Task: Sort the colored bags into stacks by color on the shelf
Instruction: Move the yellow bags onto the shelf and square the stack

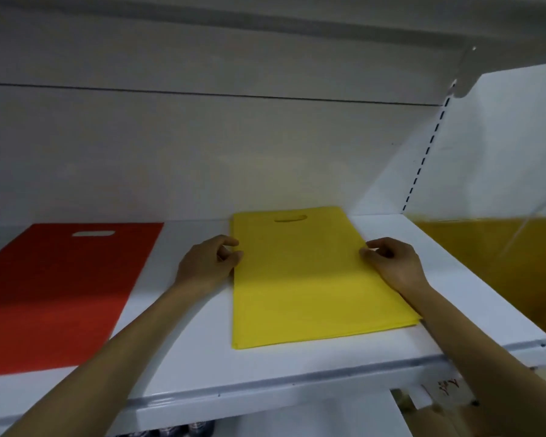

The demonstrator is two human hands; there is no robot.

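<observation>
Red bag [60, 291] flat on shelf [186, 357], well left of yellow bag [309, 279]. Left hand [208, 263] at yellow bag's left edge, fingers curled, pinching edge, likely. Yellow bag's long axis runs front to back. Right hand [391, 263] at its right edge, likewise curled. Both hands equally near.

shelf [186, 351]: two bag stacks lie flat, apart | left stack [57, 294] at left end | right stack [309, 279] right of middle | left hand [207, 263] at its left edge | right hand [391, 263] at its right edge
</observation>
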